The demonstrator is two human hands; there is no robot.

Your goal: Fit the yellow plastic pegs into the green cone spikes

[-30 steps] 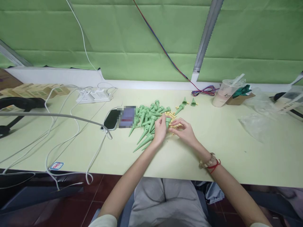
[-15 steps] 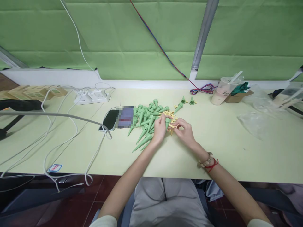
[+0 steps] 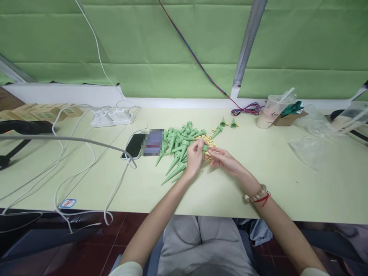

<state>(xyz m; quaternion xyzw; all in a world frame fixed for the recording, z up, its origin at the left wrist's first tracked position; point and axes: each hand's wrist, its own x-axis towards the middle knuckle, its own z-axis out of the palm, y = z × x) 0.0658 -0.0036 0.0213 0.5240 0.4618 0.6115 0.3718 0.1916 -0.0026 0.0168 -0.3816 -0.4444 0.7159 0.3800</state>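
Note:
A heap of green plastic cone spikes (image 3: 177, 147) lies mid-table, with small yellow pieces (image 3: 207, 140) scattered at its right edge. My left hand (image 3: 194, 156) is closed round one green spike (image 3: 204, 147) held upright just right of the heap. My right hand (image 3: 223, 160) pinches a small yellow piece and its fingertips meet the spike's top, touching the left hand. Two assembled green cones (image 3: 229, 123) stand farther back.
A phone (image 3: 133, 146) lies left of the heap beside a blurred card. White cables (image 3: 86, 161) and a power strip (image 3: 113, 116) fill the left side. A drink cup (image 3: 268, 111), a cardboard box (image 3: 287, 116) and clear plastic bags (image 3: 309, 151) sit at the right. Green sheeting forms the back wall.
My right hand lifted a yellow piece from the table pile and brought it up against the green spike in my left hand. The left hand stayed in place.

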